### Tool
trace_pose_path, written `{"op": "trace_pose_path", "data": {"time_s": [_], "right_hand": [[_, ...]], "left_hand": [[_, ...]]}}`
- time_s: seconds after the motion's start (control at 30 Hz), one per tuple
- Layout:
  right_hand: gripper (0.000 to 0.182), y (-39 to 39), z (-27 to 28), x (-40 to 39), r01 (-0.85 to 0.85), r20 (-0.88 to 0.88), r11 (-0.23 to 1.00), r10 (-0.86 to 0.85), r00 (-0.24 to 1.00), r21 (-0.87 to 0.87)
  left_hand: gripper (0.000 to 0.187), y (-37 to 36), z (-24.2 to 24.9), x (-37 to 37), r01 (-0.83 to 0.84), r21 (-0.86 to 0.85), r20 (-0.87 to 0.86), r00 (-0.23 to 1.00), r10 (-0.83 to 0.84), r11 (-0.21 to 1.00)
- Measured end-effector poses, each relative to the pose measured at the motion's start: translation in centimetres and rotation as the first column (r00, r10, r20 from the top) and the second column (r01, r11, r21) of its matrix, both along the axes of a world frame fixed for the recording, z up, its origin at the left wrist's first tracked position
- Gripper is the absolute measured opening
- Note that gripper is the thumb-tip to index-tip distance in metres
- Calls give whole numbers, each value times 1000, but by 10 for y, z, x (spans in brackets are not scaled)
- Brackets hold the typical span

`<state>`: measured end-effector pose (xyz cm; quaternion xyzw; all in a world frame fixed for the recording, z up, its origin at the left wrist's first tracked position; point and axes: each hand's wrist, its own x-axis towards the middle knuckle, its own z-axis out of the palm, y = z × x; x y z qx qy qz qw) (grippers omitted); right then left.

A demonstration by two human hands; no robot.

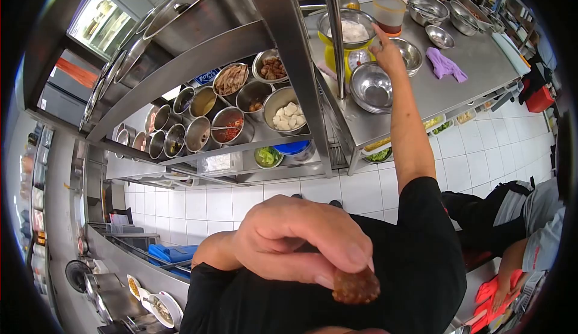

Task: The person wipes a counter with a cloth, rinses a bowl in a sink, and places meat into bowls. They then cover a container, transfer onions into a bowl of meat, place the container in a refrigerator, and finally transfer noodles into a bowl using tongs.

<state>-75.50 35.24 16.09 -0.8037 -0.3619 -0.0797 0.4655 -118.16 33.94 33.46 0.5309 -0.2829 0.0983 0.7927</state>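
Observation:
Close to the camera, my left hand is closed, pinching a small brown, glossy piece of food between thumb and fingers. My right arm reaches out over the steel counter, and my right hand is open, its index finger stretched out at the rim of a steel bowl. White stuff lies in this bowl, which rests on a yellow dial scale. Just below my right hand are stacked, empty-looking steel bowls.
A shelf rack at left holds several steel pots of food. On the counter are a plastic container, more bowls and a purple cloth. Another person's hand is near red cloth at lower right; others work at upper right.

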Motion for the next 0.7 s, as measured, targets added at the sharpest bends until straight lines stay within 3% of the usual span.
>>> {"op": "trace_pose_path", "data": {"time_s": [0.1,0.2,0.3,0.37,0.4,0.47,0.5,0.57,0.6,0.63,0.67,0.7], "right_hand": [[56,3,5,-1,-35,-4,997,35,999,-72],[43,11,13,-4,-29,-139,975,-3,990,-222],[42,14,6,6,35,-43,998,-37,998,-44],[44,-6,8,11,123,-15,991,-124,992,-53],[45,-20,13,7,162,-2,985,-162,987,-56],[46,-65,37,-24,168,-126,985,-162,979,44],[43,-90,29,-23,152,-78,983,-145,986,98],[30,-145,40,-58,119,-192,985,-94,977,124],[26,-177,22,-58,104,-74,981,-92,993,166],[27,-197,25,-81,25,-146,959,18,989,283],[27,-215,36,-108,-32,7,981,31,1000,191],[27,-224,42,-136,-80,51,979,71,996,189]], "left_hand": [[22,-3,6,4,33,-18,70,997,-31,999],[19,-8,11,5,14,-28,139,990,-10,1000],[18,-6,17,0,-19,17,143,990,16,1000],[18,2,25,-9,-54,98,89,995,45,994],[22,4,20,-6,-14,52,196,981,3,999],[30,14,12,-2,27,24,339,940,-34,999],[31,22,13,-4,31,34,372,927,-41,999],[19,40,31,-25,-30,136,289,957,-11,990],[25,42,31,-31,-62,14,338,940,54,998],[33,39,28,-35,-92,-102,383,915,124,991],[35,39,22,-41,-67,-184,402,905,137,981],[38,39,17,-46,-40,-262,423,893,152,964]]}}
